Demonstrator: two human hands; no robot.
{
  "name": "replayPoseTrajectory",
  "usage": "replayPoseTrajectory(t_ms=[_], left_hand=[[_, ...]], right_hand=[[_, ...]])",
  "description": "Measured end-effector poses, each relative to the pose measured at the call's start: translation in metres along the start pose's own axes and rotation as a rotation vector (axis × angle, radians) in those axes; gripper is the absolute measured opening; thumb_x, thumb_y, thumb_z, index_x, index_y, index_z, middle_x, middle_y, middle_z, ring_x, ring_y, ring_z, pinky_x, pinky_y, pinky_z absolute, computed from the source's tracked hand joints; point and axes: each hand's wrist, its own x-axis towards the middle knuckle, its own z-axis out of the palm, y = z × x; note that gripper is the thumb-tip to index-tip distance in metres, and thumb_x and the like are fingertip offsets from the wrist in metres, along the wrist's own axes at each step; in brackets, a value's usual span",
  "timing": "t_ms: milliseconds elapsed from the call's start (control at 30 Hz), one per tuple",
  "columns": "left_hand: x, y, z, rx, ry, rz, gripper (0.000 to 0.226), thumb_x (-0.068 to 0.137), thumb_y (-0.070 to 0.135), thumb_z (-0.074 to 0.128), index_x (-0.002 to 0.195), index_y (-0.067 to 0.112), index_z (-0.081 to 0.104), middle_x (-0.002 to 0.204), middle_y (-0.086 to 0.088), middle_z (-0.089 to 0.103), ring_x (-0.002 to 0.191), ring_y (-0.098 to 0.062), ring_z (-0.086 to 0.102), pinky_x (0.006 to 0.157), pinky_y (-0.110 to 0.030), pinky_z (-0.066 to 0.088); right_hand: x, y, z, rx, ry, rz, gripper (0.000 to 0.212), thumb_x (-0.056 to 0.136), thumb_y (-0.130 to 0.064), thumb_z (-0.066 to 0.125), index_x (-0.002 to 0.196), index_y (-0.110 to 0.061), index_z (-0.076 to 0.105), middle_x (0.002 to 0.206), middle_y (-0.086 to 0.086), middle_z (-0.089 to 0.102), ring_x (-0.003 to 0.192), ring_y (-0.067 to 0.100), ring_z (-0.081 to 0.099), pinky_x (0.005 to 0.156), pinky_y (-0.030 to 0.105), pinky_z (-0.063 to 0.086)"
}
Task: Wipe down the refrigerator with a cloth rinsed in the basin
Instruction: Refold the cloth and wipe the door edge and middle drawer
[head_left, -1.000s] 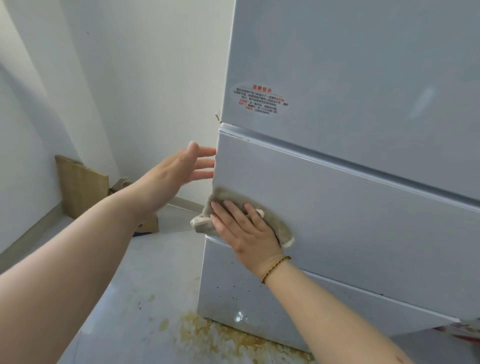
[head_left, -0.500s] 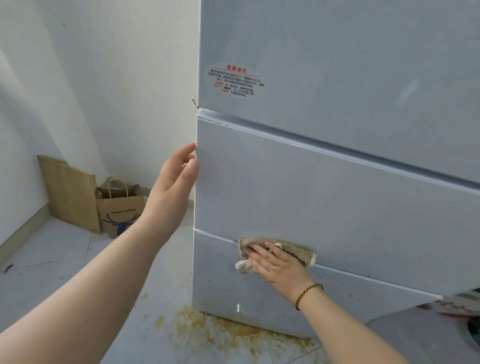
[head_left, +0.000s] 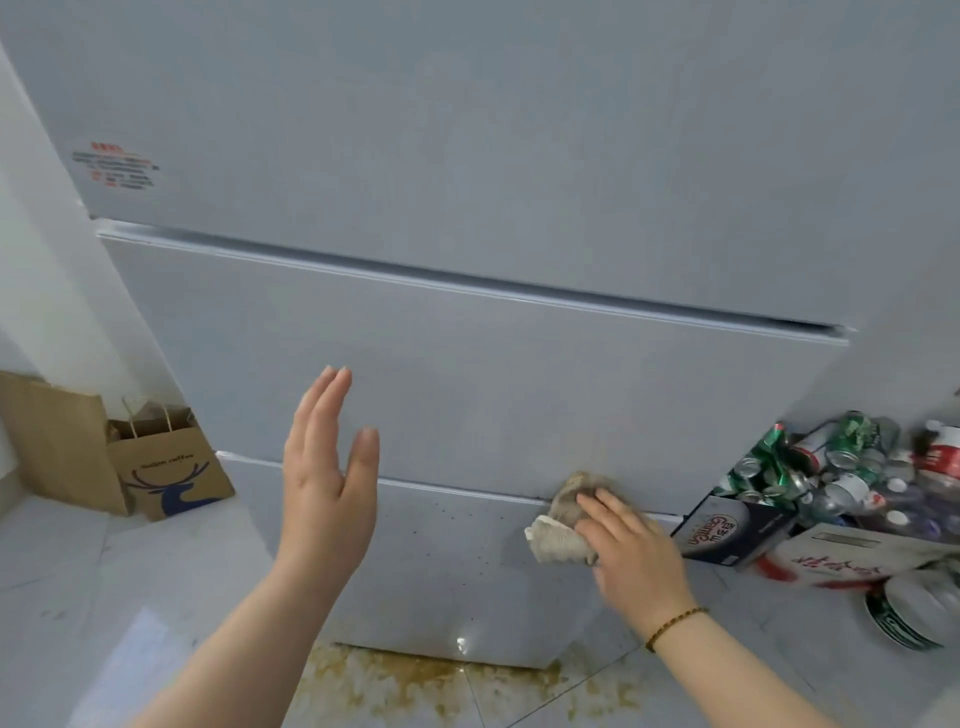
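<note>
The pale grey refrigerator (head_left: 493, 374) fills most of the view, with three stacked door fronts. A crumpled beige cloth (head_left: 558, 525) lies against the seam between the middle and bottom fronts, near the fridge's right edge. My right hand (head_left: 631, 556) presses the cloth flat against the fridge with straight fingers. My left hand (head_left: 330, 478) hangs in the air in front of the middle and bottom fronts, fingers straight, touching nothing. No basin is in view.
Brown paper bags (head_left: 161, 467) lean against the wall at the left. Boxes piled with crushed cans and bottles (head_left: 810, 483) stand right of the fridge, with stacked bowls (head_left: 914, 608) beside them. A brownish stain (head_left: 415, 680) spreads over the floor tiles under the fridge.
My right hand has slid the cloth rightward along the lower seam, from the left side to near the right edge. My left hand has left the fridge's left edge and now hovers free.
</note>
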Motion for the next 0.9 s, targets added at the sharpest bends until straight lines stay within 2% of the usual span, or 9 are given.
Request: replayPoseTrajectory(t_ms=[100, 167, 233, 333, 467, 600, 767, 833, 900], left_hand=[[-0.027, 0.026, 0.051, 0.115, -0.054, 0.114, 0.040, 0.088, 0.035, 0.040, 0.127, 0.033, 0.029, 0.136, 0.014, 0.025, 0.131, 0.000, 0.020, 0.110, -0.030, 0.016], [-0.037, 0.036, 0.078, 0.216, -0.072, 0.202, 0.049, 0.085, 0.039, 0.034, 0.131, 0.026, 0.037, 0.136, 0.008, 0.028, 0.131, -0.004, 0.020, 0.111, -0.027, 0.014], [-0.045, 0.044, 0.102, 0.341, -0.098, 0.321, 0.049, 0.086, 0.032, 0.035, 0.132, 0.017, 0.039, 0.135, 0.000, 0.036, 0.129, -0.016, 0.023, 0.111, -0.019, 0.007], [-0.055, 0.055, 0.130, 0.459, -0.144, 0.410, 0.047, 0.085, 0.027, 0.038, 0.131, 0.015, 0.036, 0.137, -0.005, 0.041, 0.130, -0.018, 0.023, 0.112, -0.018, 0.002], [-0.057, 0.061, 0.154, 0.623, -0.179, 0.473, 0.051, 0.087, 0.034, 0.036, 0.133, 0.013, 0.034, 0.138, -0.005, 0.031, 0.130, -0.024, 0.023, 0.112, -0.020, -0.002], [-0.057, 0.066, 0.177, 0.730, -0.252, 0.483, 0.056, 0.095, 0.049, 0.014, 0.134, 0.015, 0.032, 0.140, -0.008, 0.027, 0.135, -0.021, 0.014, 0.113, -0.022, -0.003], [-0.053, 0.068, 0.198, 0.774, -0.243, 0.534, 0.050, 0.094, 0.050, 0.012, 0.137, 0.025, 0.021, 0.141, -0.010, 0.026, 0.141, -0.002, -0.008, 0.114, -0.026, -0.002], [-0.051, 0.069, 0.202, 0.781, -0.225, 0.554, 0.050, 0.094, 0.050, 0.013, 0.137, 0.025, 0.021, 0.141, -0.010, 0.026, 0.141, -0.003, -0.007, 0.114, -0.026, -0.002], [-0.048, 0.071, 0.206, 0.773, -0.212, 0.559, 0.053, 0.094, 0.050, 0.013, 0.136, 0.020, 0.026, 0.140, -0.012, 0.027, 0.142, -0.010, 0.000, 0.115, -0.026, -0.002]], right_hand=[[-0.031, 0.030, -0.025, 0.597, -0.079, 0.527, 0.030, 0.079, -0.005, 0.058, 0.104, -0.022, 0.059, 0.107, -0.002, 0.064, 0.093, 0.020, 0.060, 0.071, 0.027, 0.047], [-0.046, 0.053, -0.023, 1.118, -0.080, 0.829, 0.019, 0.085, 0.002, 0.045, 0.087, -0.015, 0.055, 0.087, 0.010, 0.060, 0.074, 0.020, 0.053, 0.061, 0.028, 0.041], [-0.060, 0.076, -0.017, 1.405, 0.015, 1.084, 0.020, 0.084, 0.006, 0.042, 0.076, -0.008, 0.053, 0.083, 0.016, 0.055, 0.068, 0.023, 0.048, 0.059, 0.028, 0.038], [-0.070, 0.105, -0.014, 1.579, 0.073, 1.268, 0.019, 0.085, 0.006, 0.041, 0.095, -0.005, 0.052, 0.082, 0.013, 0.054, 0.071, 0.025, 0.050, 0.062, 0.029, 0.041], [-0.058, 0.133, -0.019, 1.641, 0.185, 1.165, 0.021, 0.088, 0.003, 0.042, 0.099, -0.012, 0.048, 0.079, 0.005, 0.051, 0.073, 0.020, 0.050, 0.067, 0.030, 0.042], [-0.021, 0.141, -0.021, 1.617, 0.096, 0.938, 0.024, 0.087, 0.002, 0.042, 0.102, -0.015, 0.049, 0.083, 0.001, 0.053, 0.086, 0.020, 0.052, 0.075, 0.028, 0.043], [-0.009, 0.136, -0.023, 1.551, 0.075, 0.841, 0.022, 0.085, 0.001, 0.043, 0.097, -0.016, 0.051, 0.078, -0.003, 0.052, 0.078, 0.015, 0.049, 0.063, 0.021, 0.040], [-0.009, 0.139, -0.032, 1.558, 0.119, 0.783, 0.023, 0.085, 0.000, 0.045, 0.091, -0.021, 0.053, 0.072, -0.009, 0.051, 0.073, 0.012, 0.050, 0.065, 0.022, 0.040], [-0.004, 0.143, -0.049, 1.552, 0.198, 0.690, 0.031, 0.082, 0.000, 0.046, 0.075, -0.029, 0.047, 0.057, -0.015, 0.050, 0.058, 0.003, 0.045, 0.057, 0.019, 0.036]])
